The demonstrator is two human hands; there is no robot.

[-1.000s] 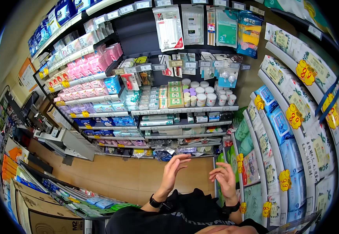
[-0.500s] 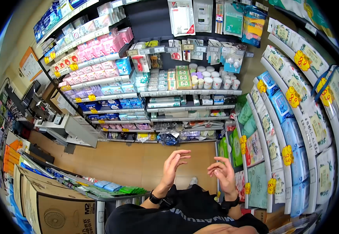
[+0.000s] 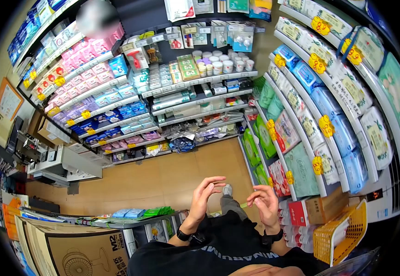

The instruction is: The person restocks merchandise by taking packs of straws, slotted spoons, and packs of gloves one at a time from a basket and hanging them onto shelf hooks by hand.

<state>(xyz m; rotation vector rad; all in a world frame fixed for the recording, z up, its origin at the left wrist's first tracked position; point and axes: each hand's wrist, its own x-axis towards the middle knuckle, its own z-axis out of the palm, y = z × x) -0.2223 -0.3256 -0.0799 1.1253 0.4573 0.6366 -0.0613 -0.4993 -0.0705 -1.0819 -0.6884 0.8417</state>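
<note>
Left hand [image 3: 200, 202] and right hand [image 3: 267, 209] are raised apart, fingers [image 3: 212, 180] loosely curved. Between and beneath the fingers: a tan tiled floor [image 3: 163, 177] and one pale grey shoe [image 3: 228, 189]. Just right of the right fingers: a red-and-white patterned packet [image 3: 279, 178]. Farther right, nearer the body: a yellow perforated plastic basket [image 3: 322, 246]. Well beyond the fingers: white cylindrical lidded tubs [image 3: 228, 67].

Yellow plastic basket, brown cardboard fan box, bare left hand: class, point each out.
Yellow plastic basket [image 3: 322, 244], head view: perforated wall.
Brown cardboard fan box [image 3: 87, 253], head view: printed panel.
Left hand [image 3: 203, 197], head view: middle.
</note>
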